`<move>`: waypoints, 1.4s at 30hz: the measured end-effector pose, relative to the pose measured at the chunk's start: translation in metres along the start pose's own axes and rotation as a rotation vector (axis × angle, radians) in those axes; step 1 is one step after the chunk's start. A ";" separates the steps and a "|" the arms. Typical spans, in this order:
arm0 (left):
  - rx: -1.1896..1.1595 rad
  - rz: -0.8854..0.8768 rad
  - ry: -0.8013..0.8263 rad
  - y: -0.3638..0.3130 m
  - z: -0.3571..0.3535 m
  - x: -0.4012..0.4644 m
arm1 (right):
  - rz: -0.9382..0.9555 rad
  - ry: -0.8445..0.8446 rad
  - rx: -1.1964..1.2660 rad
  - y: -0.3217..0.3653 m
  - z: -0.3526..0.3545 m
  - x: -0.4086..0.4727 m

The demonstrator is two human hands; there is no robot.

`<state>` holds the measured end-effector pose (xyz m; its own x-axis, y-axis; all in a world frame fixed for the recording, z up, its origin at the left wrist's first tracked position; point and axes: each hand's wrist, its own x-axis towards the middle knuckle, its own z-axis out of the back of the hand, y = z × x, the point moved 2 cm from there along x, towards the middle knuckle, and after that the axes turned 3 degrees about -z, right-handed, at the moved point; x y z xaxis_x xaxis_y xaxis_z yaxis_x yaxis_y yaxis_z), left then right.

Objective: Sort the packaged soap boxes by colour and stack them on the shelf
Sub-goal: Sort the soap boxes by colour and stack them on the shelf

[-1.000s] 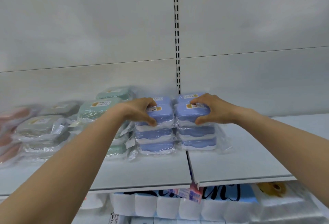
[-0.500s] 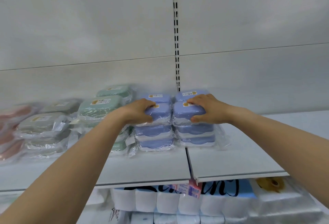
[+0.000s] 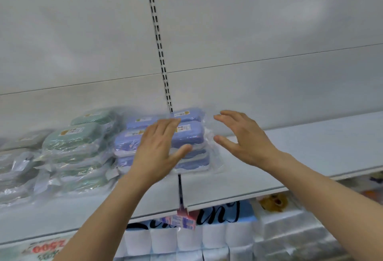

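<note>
Blue soap boxes in clear wrap stand in two stacks (image 3: 189, 136) on the white shelf (image 3: 300, 157), near the slotted upright. Green soap boxes (image 3: 72, 142) are stacked to their left, and grey ones (image 3: 14, 167) further left. My left hand (image 3: 159, 151) is in front of the blue stacks with straight fingers, holding nothing. My right hand (image 3: 242, 138) hovers just right of the blue stacks, fingers spread and loosely bent, apart from the boxes.
A slotted upright (image 3: 159, 49) runs up the back panel behind the blue stacks. Below the shelf are wrapped white paper rolls (image 3: 207, 238) and a hanging price tag (image 3: 184, 219). The shelf stretches bare to the right.
Both hands have let go of the top blue boxes and drawn back from the stacks. The view has shifted, so the stacks sit further left.
</note>
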<state>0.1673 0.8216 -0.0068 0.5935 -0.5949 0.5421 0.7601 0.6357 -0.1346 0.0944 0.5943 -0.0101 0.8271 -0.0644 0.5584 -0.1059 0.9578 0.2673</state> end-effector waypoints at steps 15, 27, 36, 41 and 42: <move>-0.182 -0.286 0.180 -0.309 -0.195 -0.026 | -0.338 0.039 -0.237 -0.227 0.109 -0.281; -0.379 -0.224 0.823 -0.438 -0.418 -0.110 | -0.981 0.551 0.003 -0.403 0.049 -0.516; -0.373 -0.167 1.112 -0.459 -0.607 -0.139 | -1.011 0.800 -0.043 -0.478 -0.066 -0.585; -0.289 -0.296 1.037 -0.482 -0.693 -0.134 | -0.793 0.921 -0.264 -0.516 -0.122 -0.591; -0.251 -0.338 1.030 -0.485 -0.701 -0.133 | -0.754 0.979 -0.318 -0.519 -0.128 -0.592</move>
<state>-0.0950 0.2474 -0.5944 0.1931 -0.9167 -0.3497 0.8868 0.3156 -0.3377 -0.2693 0.1709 -0.5797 0.6988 -0.5164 -0.4950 0.5893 0.8078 -0.0109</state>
